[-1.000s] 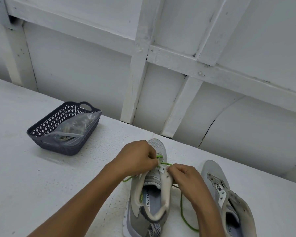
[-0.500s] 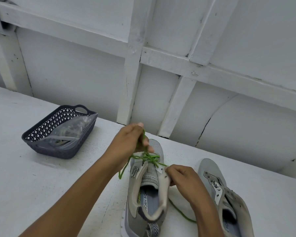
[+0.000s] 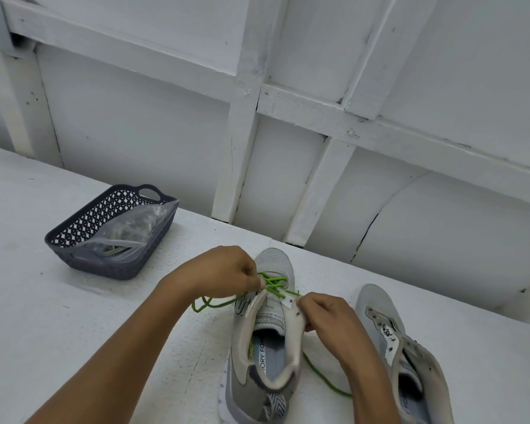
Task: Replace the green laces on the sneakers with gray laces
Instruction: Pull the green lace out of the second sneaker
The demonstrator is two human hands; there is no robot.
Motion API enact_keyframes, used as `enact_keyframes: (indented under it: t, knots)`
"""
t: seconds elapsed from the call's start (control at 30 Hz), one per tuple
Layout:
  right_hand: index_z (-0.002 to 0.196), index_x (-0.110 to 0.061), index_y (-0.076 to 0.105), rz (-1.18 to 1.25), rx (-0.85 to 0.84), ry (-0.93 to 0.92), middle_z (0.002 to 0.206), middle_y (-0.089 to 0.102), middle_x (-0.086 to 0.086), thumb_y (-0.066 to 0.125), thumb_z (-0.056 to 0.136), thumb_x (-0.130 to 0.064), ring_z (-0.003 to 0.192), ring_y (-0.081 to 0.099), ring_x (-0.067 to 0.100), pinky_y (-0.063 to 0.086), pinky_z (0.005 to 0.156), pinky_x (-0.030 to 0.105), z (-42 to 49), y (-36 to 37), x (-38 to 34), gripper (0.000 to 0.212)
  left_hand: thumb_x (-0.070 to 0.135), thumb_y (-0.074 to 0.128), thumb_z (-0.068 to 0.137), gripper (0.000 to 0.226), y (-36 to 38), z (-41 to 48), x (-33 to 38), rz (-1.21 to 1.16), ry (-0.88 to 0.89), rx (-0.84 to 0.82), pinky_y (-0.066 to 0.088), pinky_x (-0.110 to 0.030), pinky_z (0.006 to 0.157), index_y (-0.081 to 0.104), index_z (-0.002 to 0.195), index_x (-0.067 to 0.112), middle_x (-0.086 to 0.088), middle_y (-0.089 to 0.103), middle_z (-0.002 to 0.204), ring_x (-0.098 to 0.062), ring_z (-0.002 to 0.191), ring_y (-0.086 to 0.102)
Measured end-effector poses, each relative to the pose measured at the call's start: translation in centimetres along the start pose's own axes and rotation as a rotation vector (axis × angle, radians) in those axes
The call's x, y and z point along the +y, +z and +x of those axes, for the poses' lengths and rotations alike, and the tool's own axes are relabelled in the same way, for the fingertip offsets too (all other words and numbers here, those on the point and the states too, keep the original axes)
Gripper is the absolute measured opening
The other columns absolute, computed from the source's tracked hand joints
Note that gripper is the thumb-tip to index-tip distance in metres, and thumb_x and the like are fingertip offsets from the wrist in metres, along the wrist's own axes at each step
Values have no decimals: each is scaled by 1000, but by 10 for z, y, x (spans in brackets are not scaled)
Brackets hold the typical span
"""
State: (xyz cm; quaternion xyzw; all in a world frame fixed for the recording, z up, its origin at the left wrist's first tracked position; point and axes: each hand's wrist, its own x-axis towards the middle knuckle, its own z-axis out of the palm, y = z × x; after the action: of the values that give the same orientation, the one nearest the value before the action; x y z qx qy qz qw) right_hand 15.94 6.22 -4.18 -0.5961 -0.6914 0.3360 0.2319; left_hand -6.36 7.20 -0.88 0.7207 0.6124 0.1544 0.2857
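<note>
Left hand, lowered after its upward pull, pinches the thin green cord lace at the grey mesh sneaker's toe-end eyelets, on the white table. Right hand's curled fingers grip the eyelet flap; another crossing seems freed.

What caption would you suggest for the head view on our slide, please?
The left hand pinches the green lace on a gray sneaker while the right hand holds its eyelet edge.

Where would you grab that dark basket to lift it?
Probably best by the cut-out handle at the far end of the basket, reaching from above: the slot lets fingers hook through, while the clear bag fills most of the inside.
</note>
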Motion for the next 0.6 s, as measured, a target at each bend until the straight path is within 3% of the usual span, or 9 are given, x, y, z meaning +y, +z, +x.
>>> enact_keyframes:
  t: [0.13, 0.27, 0.37, 0.43, 0.5, 0.6]
  knots:
    - [69, -9, 53, -14, 6, 10, 72, 61, 10, 51, 91, -28, 67, 54, 12, 37, 66, 31, -2, -1, -2, 29, 33, 66, 91, 18, -2, -2, 1, -1, 39, 3, 38, -21, 58, 66, 77, 21, 8, 63, 74, -6, 67, 52]
    - [67, -12, 51, -4, 10, 35, 62, 56, -3, 51, 91, -27, 67, 53, 13, 38, 68, 31, -5, -1, -4, 29, 23, 69, 89, 19, -7, -1, -1, -392, 58, 99, 37, -24, 59, 65, 72, 16, 10, 59, 62, -6, 58, 47]
    - [66, -13, 51, -2, 22, 50, 63, 57, -3, 51, 90, -27, 67, 54, 13, 39, 68, 32, -6, -1, -4, 28, 23, 64, 84, 18, -11, -2, 3, -724, 70, 179, 48, -31, 75, 66, 78, 7, 2, 73, 80, -10, 75, 63]
    - [65, -14, 49, -9, 30, 65, 63, 57, 0, 51, 90, -28, 68, 54, 14, 39, 68, 32, -7, -1, -5, 29, 23, 58, 81, 29, -19, -3, -1, -869, 62, 264, 52, -37, 86, 66, 85, -5, -5, 76, 90, -15, 88, 70]
    - [65, -13, 48, -31, 42, 79, 67, 58, 7, 50, 90, -29, 68, 53, 14, 38, 66, 32, -7, -1, -6, 30, 27, 59, 73, 32, -25, -3, -8, -880, 39, 335, 53, -38, 90, 68, 80, -3, -9, 76, 92, -19, 94, 70]
    - [64, -10, 50, -107, 78, 97, 66, 57, 9, 52, 90, -33, 62, 46, 13, 33, 61, 31, -6, 3, -13, 35, 27, 69, 65, 22, -26, -2, -20, -714, -38, 395, 54, -39, 82, 59, 68, 9, -19, 73, 95, -25, 87, 68]
